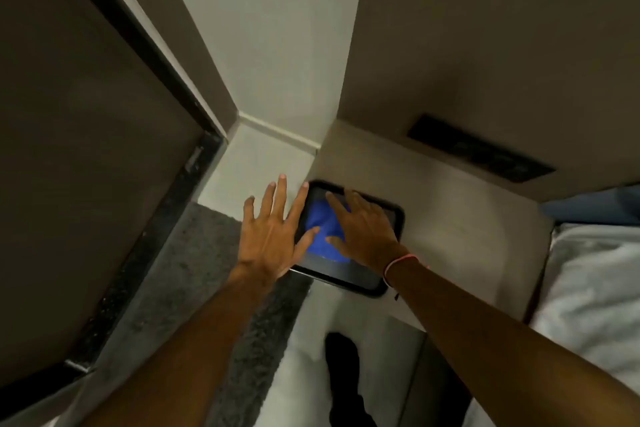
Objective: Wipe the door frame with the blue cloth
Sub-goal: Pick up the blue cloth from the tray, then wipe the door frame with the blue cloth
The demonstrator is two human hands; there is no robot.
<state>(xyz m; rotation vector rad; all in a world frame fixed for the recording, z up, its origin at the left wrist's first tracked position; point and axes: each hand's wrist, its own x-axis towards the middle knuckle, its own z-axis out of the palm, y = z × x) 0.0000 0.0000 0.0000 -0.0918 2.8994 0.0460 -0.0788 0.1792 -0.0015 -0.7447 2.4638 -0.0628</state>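
Note:
A blue cloth (325, 230) lies in a dark tray (349, 279) on a beige bedside surface. My right hand (363, 229) hovers over the cloth with fingers spread, covering its right part. My left hand (273, 232) is stretched out flat at the tray's left edge, fingers apart, its thumb reaching over the cloth. Neither hand grips anything. The dark door frame (145, 55) runs diagonally along the left, bordering a brown door (69, 149).
A grey carpet (194, 274) lies beside the frame's base. A dark switch panel (481, 152) sits on the wall behind the bedside surface. A white bed (595, 295) is at the right. My dark foot (343, 364) stands on the pale floor below.

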